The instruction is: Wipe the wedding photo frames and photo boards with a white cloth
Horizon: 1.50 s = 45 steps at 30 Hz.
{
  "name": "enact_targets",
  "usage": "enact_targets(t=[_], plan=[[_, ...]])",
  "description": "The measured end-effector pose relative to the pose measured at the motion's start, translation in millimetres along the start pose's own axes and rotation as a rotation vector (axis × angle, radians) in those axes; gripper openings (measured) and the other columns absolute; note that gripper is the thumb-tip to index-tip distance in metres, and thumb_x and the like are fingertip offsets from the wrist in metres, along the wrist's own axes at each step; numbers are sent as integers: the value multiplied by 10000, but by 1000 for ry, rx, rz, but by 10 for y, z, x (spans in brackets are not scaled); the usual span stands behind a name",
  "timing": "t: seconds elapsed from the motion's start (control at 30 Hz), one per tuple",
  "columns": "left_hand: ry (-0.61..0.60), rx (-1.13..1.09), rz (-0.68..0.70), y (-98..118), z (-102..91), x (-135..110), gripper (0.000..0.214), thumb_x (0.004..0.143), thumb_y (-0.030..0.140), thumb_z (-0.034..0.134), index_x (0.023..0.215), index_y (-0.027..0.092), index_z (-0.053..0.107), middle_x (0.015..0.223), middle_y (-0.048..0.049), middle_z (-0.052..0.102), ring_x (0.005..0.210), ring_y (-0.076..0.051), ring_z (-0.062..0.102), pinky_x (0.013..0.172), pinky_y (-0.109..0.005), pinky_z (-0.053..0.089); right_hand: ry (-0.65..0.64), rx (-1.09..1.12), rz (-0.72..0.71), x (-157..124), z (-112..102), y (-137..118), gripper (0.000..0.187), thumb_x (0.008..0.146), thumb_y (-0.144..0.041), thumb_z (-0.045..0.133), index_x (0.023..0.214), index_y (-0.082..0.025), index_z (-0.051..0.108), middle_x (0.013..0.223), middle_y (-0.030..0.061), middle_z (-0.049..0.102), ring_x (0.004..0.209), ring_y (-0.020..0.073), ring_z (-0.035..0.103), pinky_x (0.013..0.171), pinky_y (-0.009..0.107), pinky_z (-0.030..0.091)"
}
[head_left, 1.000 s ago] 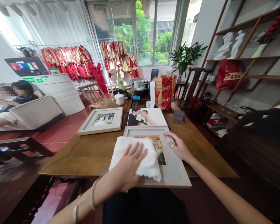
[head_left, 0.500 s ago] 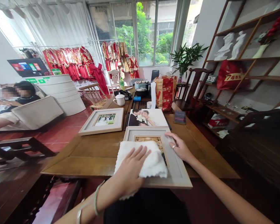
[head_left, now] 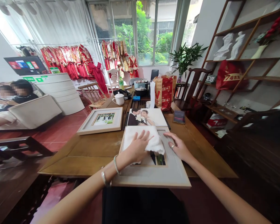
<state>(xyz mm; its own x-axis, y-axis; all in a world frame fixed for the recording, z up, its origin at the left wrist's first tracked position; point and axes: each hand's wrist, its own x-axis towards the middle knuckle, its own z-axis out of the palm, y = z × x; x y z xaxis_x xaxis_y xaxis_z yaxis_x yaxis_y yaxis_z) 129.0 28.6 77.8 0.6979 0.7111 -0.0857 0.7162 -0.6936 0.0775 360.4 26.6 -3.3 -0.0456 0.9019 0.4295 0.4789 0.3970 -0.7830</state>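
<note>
A grey picture frame (head_left: 168,172) with a photo in it lies flat at the near edge of the wooden table (head_left: 91,154). My left hand (head_left: 136,149) lies palm down, fingers spread, pressing a white cloth (head_left: 144,138) onto the far part of the frame's glass. My right hand (head_left: 178,146), a ring on one finger, rests flat on the frame's right border beside the cloth, fingers stretched out.
A second framed photo (head_left: 101,119) and a large unframed print (head_left: 147,117) lie further back on the table. Behind them stand a white cup (head_left: 119,99), a red paper bag (head_left: 164,91) and tea things. Shelves fill the right wall; people sit on a sofa at left.
My left hand has slid the cloth away from me, from the near part of the frame up to its far part. The right hand has stayed on the frame's right border.
</note>
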Motion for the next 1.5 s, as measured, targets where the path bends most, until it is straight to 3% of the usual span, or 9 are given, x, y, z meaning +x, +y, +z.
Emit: enact_targets(t=[0.17,0.37,0.5,0.63,0.87,1.0,1.13,1.37,1.5], plan=[[-225,-24,3,422,-280,-655,735,667,78,490,1387,133,354,1435,-161,364,1350,-334,252,1074,-523,249,12,-5,-1,-13,-24,-5,416,747,-142,476,1134,-237,595,1247,64,577,1213,221,498,1055,418,344],[-360,-87,-116,639,-263,-1085,926,589,122,615,1443,143,258,1474,-211,240,1337,-445,170,1039,-641,213,15,-8,2,-17,-5,-34,409,750,-148,475,1130,-234,599,1243,69,577,1218,226,494,1057,417,342],[-276,-109,-64,679,-41,-970,960,617,173,619,1465,161,171,1509,-192,132,1360,-423,35,1061,-648,108,15,-11,2,-11,9,-21,412,745,-147,479,1129,-236,598,1233,66,586,1216,226,496,1057,418,342],[-119,-16,-73,584,101,-678,914,666,166,610,1462,152,160,1509,-195,153,1373,-393,68,1089,-584,141,8,-17,2,-10,17,-7,414,745,-149,467,1133,-223,593,1247,77,577,1217,226,494,1057,422,339],[125,168,-90,47,1,67,666,782,58,520,1399,201,316,1453,-178,309,1354,-367,222,1056,-549,234,8,3,-14,6,43,9,435,723,-133,471,1124,-243,602,1226,62,587,1199,226,507,1049,426,352],[133,171,6,-100,-59,335,715,761,48,539,1411,191,278,1474,-171,258,1375,-349,163,1070,-512,217,16,3,-10,16,45,21,415,718,-124,474,1098,-238,595,1228,66,586,1199,224,506,1049,429,345],[7,126,34,54,-18,219,716,758,90,542,1418,156,272,1472,-195,250,1357,-387,193,1050,-528,256,20,13,12,13,35,37,318,731,-137,475,1014,-229,587,1200,76,592,1203,228,500,1035,429,348],[-97,-43,196,789,-5,-462,736,772,257,581,1423,135,261,1462,-222,263,1343,-404,220,1075,-536,246,1,13,48,-1,24,10,287,771,-171,459,1025,-233,575,1225,75,576,1215,235,488,1021,424,353],[-130,-47,240,1058,15,-560,790,772,349,609,1417,71,247,1461,-275,216,1336,-445,191,1061,-557,271,13,4,61,3,33,-9,280,775,-190,465,1025,-233,581,1228,79,576,1219,242,487,1029,424,345]])
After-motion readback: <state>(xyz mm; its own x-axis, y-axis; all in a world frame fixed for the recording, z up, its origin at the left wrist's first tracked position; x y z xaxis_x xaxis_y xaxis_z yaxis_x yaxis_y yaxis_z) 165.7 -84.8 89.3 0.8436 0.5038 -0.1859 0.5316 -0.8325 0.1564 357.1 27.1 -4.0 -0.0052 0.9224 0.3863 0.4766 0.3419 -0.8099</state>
